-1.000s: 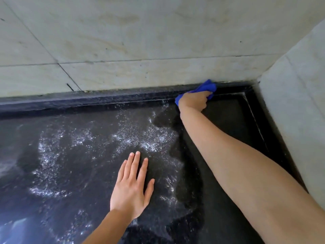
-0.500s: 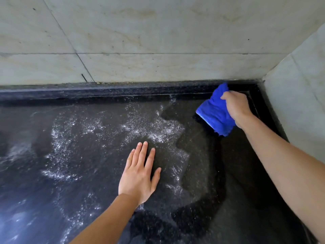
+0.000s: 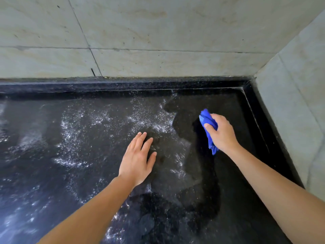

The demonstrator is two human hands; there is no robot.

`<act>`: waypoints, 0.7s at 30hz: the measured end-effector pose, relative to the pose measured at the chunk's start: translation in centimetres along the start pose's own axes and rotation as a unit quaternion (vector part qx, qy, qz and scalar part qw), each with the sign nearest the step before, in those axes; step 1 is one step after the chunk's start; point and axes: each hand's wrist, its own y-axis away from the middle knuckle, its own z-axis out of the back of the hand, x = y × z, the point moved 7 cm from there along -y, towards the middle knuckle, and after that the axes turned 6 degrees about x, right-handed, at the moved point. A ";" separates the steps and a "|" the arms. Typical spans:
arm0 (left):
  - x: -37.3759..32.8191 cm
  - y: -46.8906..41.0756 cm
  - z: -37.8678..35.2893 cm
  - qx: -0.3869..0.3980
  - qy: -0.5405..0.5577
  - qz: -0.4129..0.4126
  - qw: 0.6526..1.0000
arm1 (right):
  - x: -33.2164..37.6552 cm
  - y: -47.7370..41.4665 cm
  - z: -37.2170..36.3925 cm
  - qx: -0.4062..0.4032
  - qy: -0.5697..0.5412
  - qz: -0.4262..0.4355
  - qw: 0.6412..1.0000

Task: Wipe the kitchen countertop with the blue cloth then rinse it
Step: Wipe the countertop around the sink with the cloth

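The right hand (image 3: 222,133) grips a bunched blue cloth (image 3: 206,118), fingers and thumb curled round it; one end of the cloth pokes out beyond the fingers, another trails below near the wrist; whether the cloth touches the surface cannot be told; the left hand (image 3: 136,159) lies palm down on the dark speckled desk (image 3: 52,155), fingers straight and slightly spread, holding nothing; the cloth is toward the desk's far right corner, near the raised black rim (image 3: 256,120); glistening wet streaks (image 3: 70,124) mark the desk left of the hands; pale stone walls (image 3: 158,32) rise behind and at right.
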 end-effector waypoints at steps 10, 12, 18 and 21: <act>7.3 10.0 1.4 0.020 -0.103 -0.061 0.993 | 7.8 14.9 -12.4 0.078 -0.001 0.183 0.980; 7.9 10.6 0.6 0.057 -0.144 -0.075 0.985 | 7.5 15.4 -10.6 0.145 -0.149 0.113 0.972; 8.2 10.7 0.3 0.078 -0.173 -0.076 0.979 | -3.9 13.0 -0.2 -0.065 -0.013 -0.142 0.988; 8.2 10.6 0.2 0.079 -0.173 -0.077 0.979 | -2.0 16.6 -4.9 -0.163 0.164 -0.135 0.964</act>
